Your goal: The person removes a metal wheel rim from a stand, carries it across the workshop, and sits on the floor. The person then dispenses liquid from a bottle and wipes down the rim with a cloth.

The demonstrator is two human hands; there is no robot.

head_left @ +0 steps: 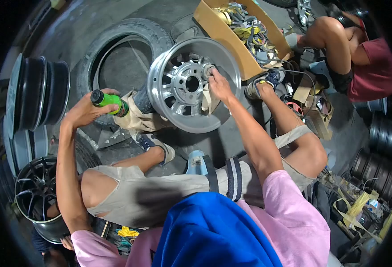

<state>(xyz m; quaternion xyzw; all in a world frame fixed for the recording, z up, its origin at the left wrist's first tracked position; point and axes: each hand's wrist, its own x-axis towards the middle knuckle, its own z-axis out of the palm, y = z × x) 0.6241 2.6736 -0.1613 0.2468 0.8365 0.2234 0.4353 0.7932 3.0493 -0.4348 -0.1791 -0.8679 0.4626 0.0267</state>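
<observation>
A silver wheel rim [188,116] stands tilted in front of me, its spoked face turned up towards me. My right hand [220,85] presses a grey-beige rag [210,100] against the spokes at the rim's upper right, and one end of the rag hangs down inside. To the left of the rim, my left hand [88,109] is wrapped round a green bottle [114,105] with a black cap, held tilted. Just below the bottle, a beige cloth [139,119] is bunched against the rim's left side.
A large tire [88,60] lies on the floor behind the rim. Beyond it stands a cardboard box [211,24] filled with scraps. More rims [56,91] are stacked at the left, near a black spoked wheel [36,184]. Another person [373,66] sits at the upper right.
</observation>
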